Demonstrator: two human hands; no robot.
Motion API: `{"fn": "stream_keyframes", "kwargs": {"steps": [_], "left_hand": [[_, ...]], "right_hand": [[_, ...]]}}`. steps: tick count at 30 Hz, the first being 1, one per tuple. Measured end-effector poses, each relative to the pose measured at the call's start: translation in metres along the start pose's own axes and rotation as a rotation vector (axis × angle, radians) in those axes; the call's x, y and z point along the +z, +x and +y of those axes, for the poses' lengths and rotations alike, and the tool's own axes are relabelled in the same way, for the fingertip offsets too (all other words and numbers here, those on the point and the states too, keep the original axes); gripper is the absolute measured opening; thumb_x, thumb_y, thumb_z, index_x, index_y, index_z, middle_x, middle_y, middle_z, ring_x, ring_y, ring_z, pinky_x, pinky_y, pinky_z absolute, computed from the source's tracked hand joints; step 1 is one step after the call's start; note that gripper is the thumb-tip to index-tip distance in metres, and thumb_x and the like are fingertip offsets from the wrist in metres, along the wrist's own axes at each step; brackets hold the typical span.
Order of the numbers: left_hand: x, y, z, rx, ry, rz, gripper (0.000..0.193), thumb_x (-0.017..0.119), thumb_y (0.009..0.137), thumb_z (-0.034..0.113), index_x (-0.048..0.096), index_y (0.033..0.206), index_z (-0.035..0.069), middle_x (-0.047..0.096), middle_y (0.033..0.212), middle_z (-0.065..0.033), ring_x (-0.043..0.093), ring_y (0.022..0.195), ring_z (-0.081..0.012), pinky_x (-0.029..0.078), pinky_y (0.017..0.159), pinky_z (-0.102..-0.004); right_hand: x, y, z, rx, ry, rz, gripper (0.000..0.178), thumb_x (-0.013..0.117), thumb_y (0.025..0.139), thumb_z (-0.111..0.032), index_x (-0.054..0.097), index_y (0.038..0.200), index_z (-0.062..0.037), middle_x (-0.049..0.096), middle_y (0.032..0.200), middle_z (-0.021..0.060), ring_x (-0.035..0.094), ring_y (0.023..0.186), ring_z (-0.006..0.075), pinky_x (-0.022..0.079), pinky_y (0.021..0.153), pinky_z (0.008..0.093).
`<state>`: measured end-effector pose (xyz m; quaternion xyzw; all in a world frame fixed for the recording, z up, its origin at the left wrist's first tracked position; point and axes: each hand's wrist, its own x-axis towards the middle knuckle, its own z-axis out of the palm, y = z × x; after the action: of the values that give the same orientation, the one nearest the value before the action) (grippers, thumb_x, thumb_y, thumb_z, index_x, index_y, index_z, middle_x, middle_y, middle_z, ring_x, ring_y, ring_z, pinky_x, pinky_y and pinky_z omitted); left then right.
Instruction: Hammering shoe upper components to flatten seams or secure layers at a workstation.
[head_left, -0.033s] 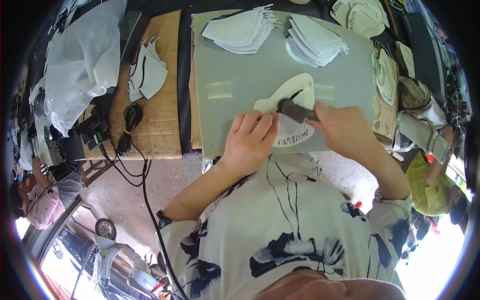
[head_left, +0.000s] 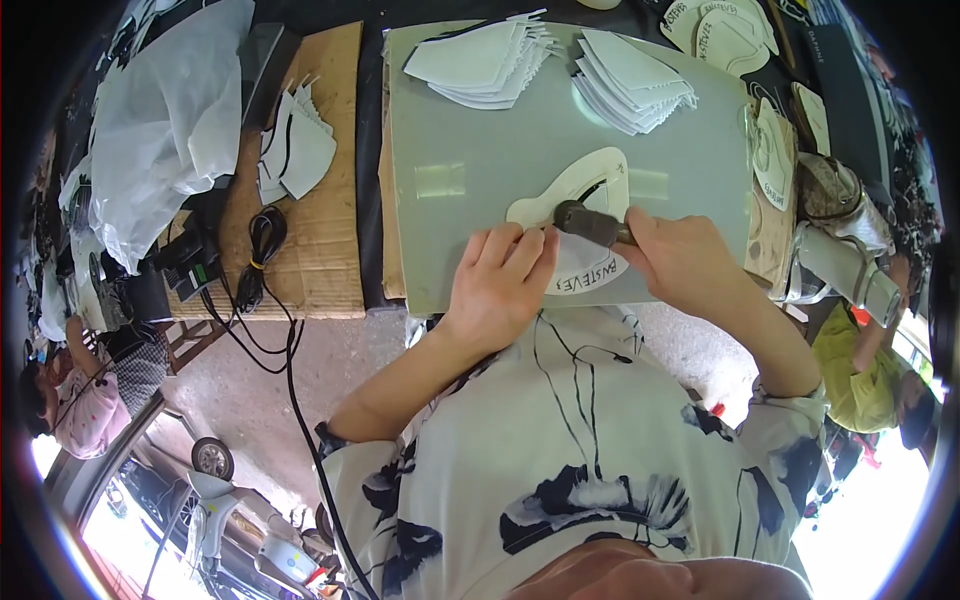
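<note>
In my right hand [head_left: 680, 252] is a hammer [head_left: 590, 222], its handle gripped and its dark head over the middle of a cream, curved pattern piece [head_left: 578, 184]. That piece has a dark slot and handwriting on it. My left hand [head_left: 500, 275] lies against the piece's left side, fingers bent and fingertips close to the hammer head. Whatever those fingertips pinch or press is hidden. Under the hammer, a white section [head_left: 572, 258] shows inside the cream outline. All of this rests on a grey-green board [head_left: 470, 150].
Two fanned stacks of white cut pieces [head_left: 485, 65] [head_left: 632, 80] lie on the board's far part. Cardboard [head_left: 320, 235] at left holds more white pieces [head_left: 298, 145] and a coiled black cable [head_left: 262, 245]. Further cream patterns [head_left: 725, 40] lie far right. Other people sit at both sides.
The hammer has shifted very slightly, and my right hand, blurred before, is now sharper. My left hand stays in place.
</note>
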<state>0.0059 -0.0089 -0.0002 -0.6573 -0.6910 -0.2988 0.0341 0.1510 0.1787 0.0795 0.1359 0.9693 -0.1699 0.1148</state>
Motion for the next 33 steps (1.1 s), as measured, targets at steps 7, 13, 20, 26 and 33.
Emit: {"fn": "stream_keyframes", "kwargs": {"steps": [7,13,20,26,33], "left_hand": [[-0.001,0.002,-0.002,-0.006,-0.008,0.027,0.031,0.07,0.077,0.013,0.067,0.103,-0.004,0.058,0.099,-0.0086,0.058,0.094,-0.0247,0.048,0.074,-0.0367],[0.0,0.0,-0.002,-0.01,-0.023,0.056,0.031,0.073,0.076,0.016,0.067,0.1,-0.003,0.058,0.098,-0.0084,0.058,0.093,-0.025,0.049,0.074,-0.0382],[-0.006,-0.002,-0.003,-0.115,-0.089,0.057,0.028,0.076,0.073,0.015,0.069,0.097,0.001,0.059,0.098,-0.0065,0.058,0.094,-0.0255,0.048,0.076,-0.039],[-0.003,-0.006,-0.006,-0.174,-0.152,0.101,0.031,0.078,0.07,0.014,0.069,0.096,0.002,0.06,0.099,-0.0054,0.058,0.094,-0.0257,0.048,0.077,-0.0391],[-0.007,-0.002,-0.01,-0.236,-0.205,0.102,0.041,0.083,0.066,0.013,0.066,0.101,-0.001,0.06,0.097,-0.0082,0.059,0.089,-0.0283,0.05,0.072,-0.0388]], "right_hand": [[0.007,0.007,0.001,0.0,0.009,-0.093,0.033,0.06,0.095,-0.032,0.051,0.083,-0.0029,0.058,0.058,0.0096,0.059,0.051,0.031,0.044,0.046,0.04],[0.006,0.009,0.001,-0.06,-0.004,-0.058,0.032,0.06,0.095,-0.032,0.052,0.084,-0.0027,0.058,0.057,0.01,0.059,0.051,0.0311,0.043,0.045,0.0404],[-0.002,0.013,0.002,-0.085,0.0,-0.12,0.031,0.062,0.093,-0.03,0.052,0.085,-0.0022,0.057,0.056,0.0116,0.059,0.052,0.0325,0.044,0.048,0.042],[-0.002,0.017,0.002,-0.145,-0.008,-0.153,0.031,0.063,0.093,-0.03,0.052,0.085,-0.0024,0.057,0.055,0.0115,0.059,0.052,0.033,0.043,0.048,0.0424],[0.006,0.018,-0.014,-0.091,-0.001,-0.111,0.032,0.062,0.094,-0.031,0.05,0.082,-0.003,0.057,0.054,0.0102,0.058,0.049,0.0316,0.043,0.045,0.041]]}}
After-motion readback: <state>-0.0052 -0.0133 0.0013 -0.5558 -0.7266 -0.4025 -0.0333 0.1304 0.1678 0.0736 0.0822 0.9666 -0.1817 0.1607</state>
